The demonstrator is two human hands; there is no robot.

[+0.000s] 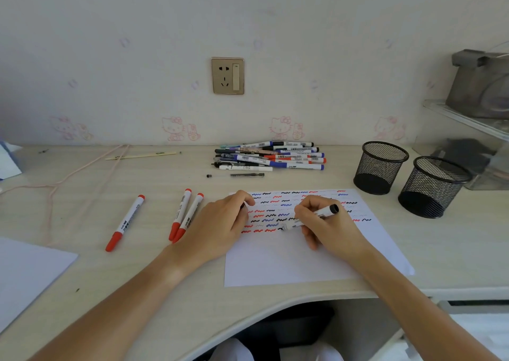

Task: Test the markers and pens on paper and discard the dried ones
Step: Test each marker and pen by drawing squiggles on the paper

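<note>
A pale wood-grain desk (154,272) stood against the wall. On it lay a white sheet of paper (289,261) covered in squiggles, a heap of pens and markers (271,155) near the wall, three red-capped markers (126,222) to the left, two black mesh cups (380,167) at the right, a pink cord (82,165), and another sheet (24,272) at the left edge.

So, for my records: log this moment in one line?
right hand writing, black marker | left hand steadying paper | three red markers aside
</note>
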